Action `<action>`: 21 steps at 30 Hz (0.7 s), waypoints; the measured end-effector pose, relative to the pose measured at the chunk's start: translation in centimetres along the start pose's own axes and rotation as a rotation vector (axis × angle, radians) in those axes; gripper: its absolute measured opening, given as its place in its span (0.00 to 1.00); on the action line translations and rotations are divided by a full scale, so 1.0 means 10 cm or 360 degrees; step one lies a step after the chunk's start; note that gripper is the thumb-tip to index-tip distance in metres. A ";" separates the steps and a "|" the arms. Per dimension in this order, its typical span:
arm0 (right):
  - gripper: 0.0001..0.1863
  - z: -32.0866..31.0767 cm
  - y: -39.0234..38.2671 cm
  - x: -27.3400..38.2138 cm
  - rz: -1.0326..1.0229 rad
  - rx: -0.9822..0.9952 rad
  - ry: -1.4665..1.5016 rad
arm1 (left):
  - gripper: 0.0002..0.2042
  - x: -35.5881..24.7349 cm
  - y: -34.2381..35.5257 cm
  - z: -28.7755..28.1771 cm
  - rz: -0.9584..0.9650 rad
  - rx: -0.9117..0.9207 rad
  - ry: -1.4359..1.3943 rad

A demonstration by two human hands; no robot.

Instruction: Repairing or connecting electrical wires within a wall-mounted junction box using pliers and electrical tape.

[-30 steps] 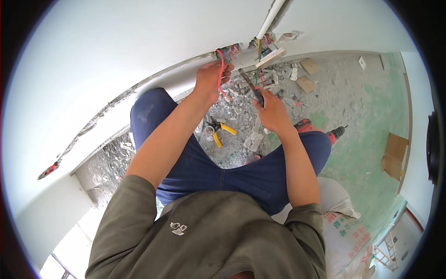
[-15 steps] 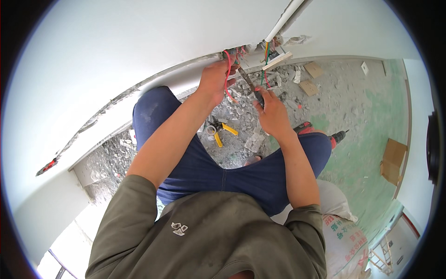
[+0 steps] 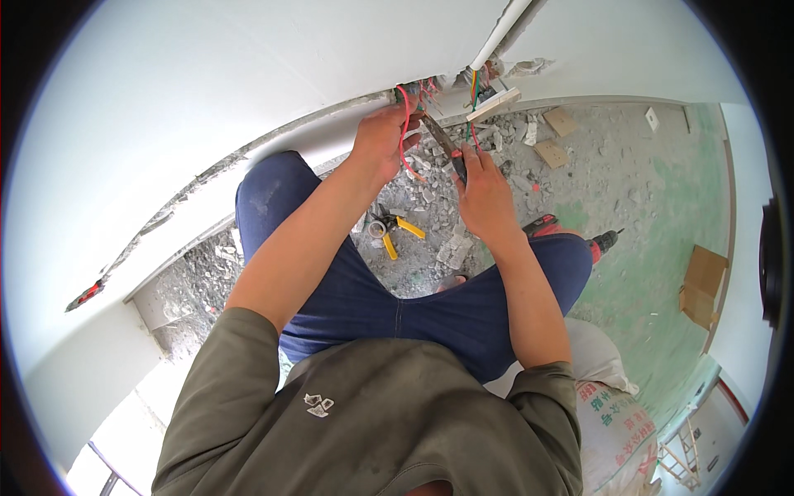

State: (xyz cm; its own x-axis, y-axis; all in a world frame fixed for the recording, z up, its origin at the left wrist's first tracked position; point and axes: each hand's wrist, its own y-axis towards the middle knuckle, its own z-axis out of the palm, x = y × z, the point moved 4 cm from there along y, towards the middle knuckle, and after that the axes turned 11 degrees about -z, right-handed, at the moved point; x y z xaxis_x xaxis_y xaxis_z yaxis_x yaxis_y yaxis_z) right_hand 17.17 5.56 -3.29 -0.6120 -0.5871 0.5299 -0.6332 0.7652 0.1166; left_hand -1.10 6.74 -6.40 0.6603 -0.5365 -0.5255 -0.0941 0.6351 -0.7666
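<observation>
Item 1: L hand (image 3: 382, 145), approx. 12 o'clk in view. Fingers were curled by the wall hole (image 3: 420, 93); exact pinch couldn't be told, fingertips partly hid.

Item 2: red wire (image 3: 404, 124), 12 o'clk. Ran from hole down across L hand, lower end loose over rubble (image 3: 438, 194).

Item 3: R hand (image 3: 486, 194), 2 o'clk. Was wrapped round handle of item 4.

Item 4: hand tool (image 3: 438, 134), dark, long, betw. 12 & 1 o'clk. Slanted w/ tip toward 11, close to L fingertips; contact unclear.

Item 5: white plate (image 3: 495, 105), 1 o'clk. Hung tilted beside colored wires (image 3: 475, 87), below white pipe (image 3: 500, 35).

Item 6: pliers (image 3: 410, 227), yellow handles, nr. center. Lay spread on rubble betw. the legs, w/ pale ring (image 3: 377, 229) at their 9 o'clk side.

Item 7: drill (image 3: 605, 242), red/blk, 3 o'clk. Lay on floor, partly hid by R knee (image 3: 566, 260).

Item 8: two brown squares (image 3: 561, 122), 2 o'clk, on floor.

Item 9: cardboard (image 3: 703, 285), folded, just past 3 o'clk.

Item 10: sack (image 3: 612, 426), white, printed, 4 o'clk; ladder (image 3: 682, 455) stood farther out, same bearing.
</observation>
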 end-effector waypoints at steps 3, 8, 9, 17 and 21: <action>0.25 0.01 0.01 0.01 0.0017 0.0006 -0.0007 | 0.14 0.00 0.02 -0.01 0.0005 0.0007 -0.0015; 0.24 0.00 0.01 0.00 0.0083 0.0114 0.0013 | 0.13 0.00 0.00 0.02 0.0015 -0.0037 -0.0022; 0.22 0.00 0.00 0.00 0.0130 0.0136 0.0032 | 0.12 0.00 0.01 0.02 0.0016 -0.0059 0.0006; 0.18 -0.05 -0.04 0.05 0.0229 0.0173 0.0209 | 0.13 -0.01 0.08 0.05 -0.0041 -0.0003 -0.0012; 0.18 -0.03 -0.03 0.09 0.0307 0.0214 0.0348 | 0.13 -0.01 0.11 0.04 -0.0073 0.0028 -0.0020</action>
State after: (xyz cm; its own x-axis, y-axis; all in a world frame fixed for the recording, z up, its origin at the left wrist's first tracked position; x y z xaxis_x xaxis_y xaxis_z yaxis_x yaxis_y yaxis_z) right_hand 17.02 4.88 -2.60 -0.6197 -0.3526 0.7012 -0.5812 0.8066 -0.1080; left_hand -0.96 7.70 -7.00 0.6730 -0.5582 -0.4852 -0.0505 0.6198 -0.7831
